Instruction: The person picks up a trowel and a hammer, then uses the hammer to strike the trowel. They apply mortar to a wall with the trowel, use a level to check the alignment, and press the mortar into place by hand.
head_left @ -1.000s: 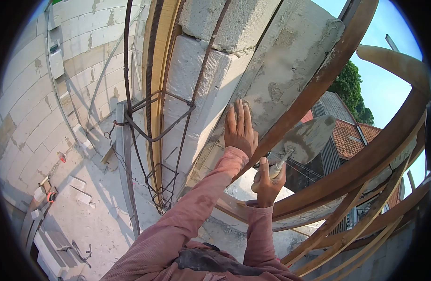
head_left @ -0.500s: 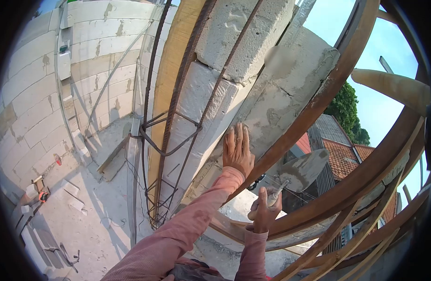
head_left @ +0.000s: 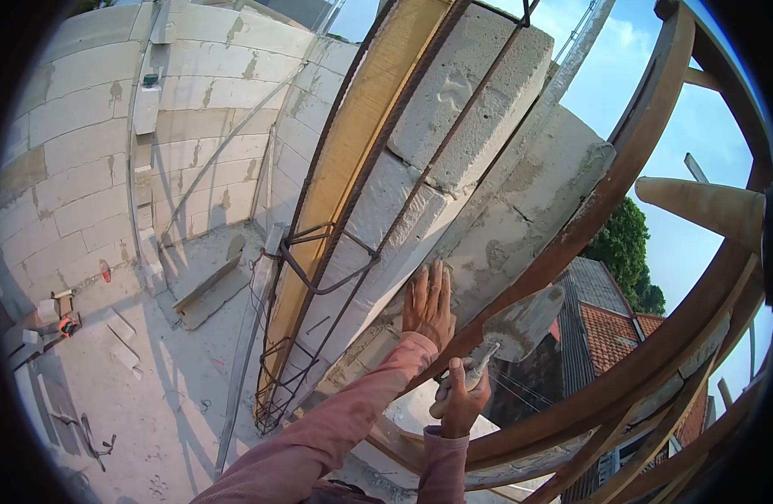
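My left hand [head_left: 430,307] lies with its fingers stretched out on the pale block wall [head_left: 508,214], close to the brown wooden frame [head_left: 548,244]. Below and right of it, my right hand [head_left: 464,398] is closed round the handle of a trowel [head_left: 525,326]. The trowel's grey, mortar-smeared blade points up and right, in front of the frame. Patches of mortar mark the block face above my left hand. To its left stands a white block column [head_left: 391,206], with steel reinforcing bars [head_left: 360,290] running beside it.
A yellowish timber board [head_left: 353,126] stands among the bars. Curved-looking wooden frame members [head_left: 647,374] cross the right side, with tiled roofs [head_left: 607,336] beyond. Down on the left, the floor [head_left: 164,403] holds block pieces and tools near another block wall [head_left: 76,151].
The view has shifted, so the wall and column sit lower and further right. The trowel has come left and closer to my left hand, which stays flat on the wall.
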The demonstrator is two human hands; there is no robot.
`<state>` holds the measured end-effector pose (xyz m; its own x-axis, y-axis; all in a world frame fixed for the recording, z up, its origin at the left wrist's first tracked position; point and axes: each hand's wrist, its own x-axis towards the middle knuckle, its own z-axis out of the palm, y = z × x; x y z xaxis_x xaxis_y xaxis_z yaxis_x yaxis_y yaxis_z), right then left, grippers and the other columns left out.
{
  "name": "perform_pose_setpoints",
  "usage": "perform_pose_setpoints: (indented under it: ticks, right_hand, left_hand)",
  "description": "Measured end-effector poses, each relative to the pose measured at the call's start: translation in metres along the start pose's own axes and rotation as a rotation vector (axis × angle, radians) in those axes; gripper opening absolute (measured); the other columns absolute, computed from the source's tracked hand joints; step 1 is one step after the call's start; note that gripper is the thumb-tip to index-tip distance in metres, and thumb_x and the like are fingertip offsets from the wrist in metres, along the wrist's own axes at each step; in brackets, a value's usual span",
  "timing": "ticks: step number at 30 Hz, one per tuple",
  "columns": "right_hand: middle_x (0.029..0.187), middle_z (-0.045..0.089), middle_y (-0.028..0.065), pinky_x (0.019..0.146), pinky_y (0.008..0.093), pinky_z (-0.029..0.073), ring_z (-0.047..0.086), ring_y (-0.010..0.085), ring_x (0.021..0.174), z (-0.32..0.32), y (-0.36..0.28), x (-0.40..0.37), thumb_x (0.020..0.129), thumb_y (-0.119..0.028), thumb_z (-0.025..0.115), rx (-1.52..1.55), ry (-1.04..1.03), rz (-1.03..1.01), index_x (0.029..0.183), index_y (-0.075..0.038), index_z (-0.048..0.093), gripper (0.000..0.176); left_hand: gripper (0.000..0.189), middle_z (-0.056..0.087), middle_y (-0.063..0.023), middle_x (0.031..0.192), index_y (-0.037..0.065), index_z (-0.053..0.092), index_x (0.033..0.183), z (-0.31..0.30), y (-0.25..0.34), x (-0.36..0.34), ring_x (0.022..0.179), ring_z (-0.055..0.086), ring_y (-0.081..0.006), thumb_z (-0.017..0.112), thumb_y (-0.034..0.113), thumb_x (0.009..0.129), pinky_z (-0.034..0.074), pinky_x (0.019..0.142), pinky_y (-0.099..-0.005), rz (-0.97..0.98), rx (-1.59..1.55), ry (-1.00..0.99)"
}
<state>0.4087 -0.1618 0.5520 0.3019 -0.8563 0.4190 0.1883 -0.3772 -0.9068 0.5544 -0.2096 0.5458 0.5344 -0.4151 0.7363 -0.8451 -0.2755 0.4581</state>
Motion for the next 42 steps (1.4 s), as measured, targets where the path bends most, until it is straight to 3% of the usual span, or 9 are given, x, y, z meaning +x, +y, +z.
perform_pose_setpoints:
  ticks: [9, 13, 14, 22, 42]
  right_hand:
    - [0.060, 0.052, -0.0024, 0.042, 0.0230, 0.037, 0.048, 0.0063, 0.045, -0.030, -0.002, -0.004, 0.098, -0.020, 0.073, -0.024, 0.063, 0.082, 0.097, -0.006, 0.058, 0.021]
    - [0.066, 0.055, -0.0014, 0.042, 0.0235, 0.037, 0.048, 0.0062, 0.046, -0.041, -0.001, -0.006, 0.098, -0.021, 0.073, -0.067, 0.055, 0.100, 0.099, -0.005, 0.058, 0.021]
    - [0.068, 0.055, -0.0009, 0.042, 0.0234, 0.037, 0.048, 0.0060, 0.046, -0.044, -0.002, -0.007, 0.098, -0.020, 0.073, -0.071, 0.057, 0.107, 0.099, -0.005, 0.058, 0.021]
    - [0.069, 0.056, -0.0010, 0.044, 0.0228, 0.038, 0.049, 0.0049, 0.049, -0.073, -0.002, -0.012, 0.098, -0.019, 0.073, -0.184, 0.072, 0.084, 0.098, -0.004, 0.060, 0.020]
    - [0.071, 0.055, -0.0016, 0.048, 0.0234, 0.039, 0.050, 0.0054, 0.053, -0.109, 0.001, -0.031, 0.098, -0.026, 0.073, -0.236, 0.001, 0.219, 0.097, -0.003, 0.059, 0.027]
  left_hand:
    - [0.090, 0.020, -0.0153, 0.170, 0.000, 0.024, 0.161, 0.002, 0.004, 0.000, 0.156, 0.019, -0.0367, 0.064, 0.028, 0.085, 0.020, 0.125, -0.0513, -0.017, -0.030, 0.027]
    - [0.089, 0.020, -0.0151, 0.170, 0.000, 0.023, 0.162, 0.004, 0.007, 0.000, 0.156, 0.018, -0.0366, 0.061, 0.028, 0.087, 0.018, 0.125, -0.0539, -0.035, -0.061, 0.038]
    - [0.090, 0.020, -0.0188, 0.168, -0.003, 0.025, 0.160, 0.001, 0.008, 0.001, 0.153, 0.020, -0.0387, 0.066, 0.026, 0.085, 0.021, 0.124, -0.0509, -0.017, -0.031, 0.059]
    - [0.076, 0.027, -0.0185, 0.167, -0.004, 0.034, 0.157, 0.014, 0.009, 0.003, 0.152, 0.024, -0.0369, 0.056, 0.022, 0.089, 0.025, 0.121, -0.0504, -0.016, 0.036, 0.140]
    - [0.079, 0.026, -0.0192, 0.167, -0.004, 0.033, 0.157, 0.020, 0.007, 0.005, 0.151, 0.025, -0.0368, 0.058, 0.022, 0.087, 0.025, 0.120, -0.0516, -0.002, 0.045, 0.152]
